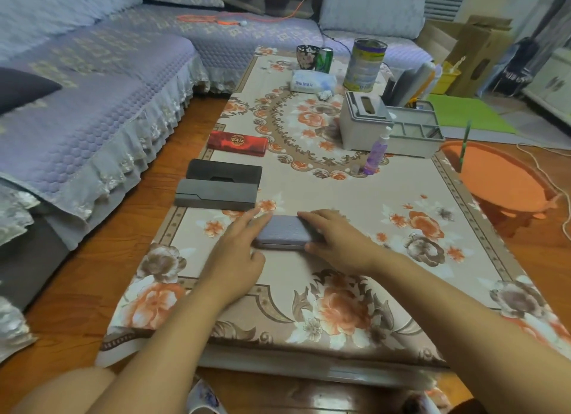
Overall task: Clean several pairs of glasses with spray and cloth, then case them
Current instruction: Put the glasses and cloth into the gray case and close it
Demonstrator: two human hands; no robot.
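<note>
A closed blue-grey glasses case (285, 231) lies on the flowered table cloth (355, 197) near the table's front. My left hand (239, 250) touches its left end with straight fingers laid along the case. My right hand (336, 239) grips its right end, fingers over the top and thumb at the front edge. Three more closed cases lie in a row at the left edge: a grey one (216, 195), a black one (225, 172) and a red one (237, 143). A purple spray bottle (376, 152) stands mid-table. No glasses or cloth show.
A grey tissue box (364, 123) and a grey organiser tray (414, 135) stand behind the bottle. Farther back are a tall tin (366, 64), a green can (323, 60), a dark cup (306, 57) and a tissue pack (312, 80). A sofa (92, 104) runs along the left; an orange basin (500, 179) sits right.
</note>
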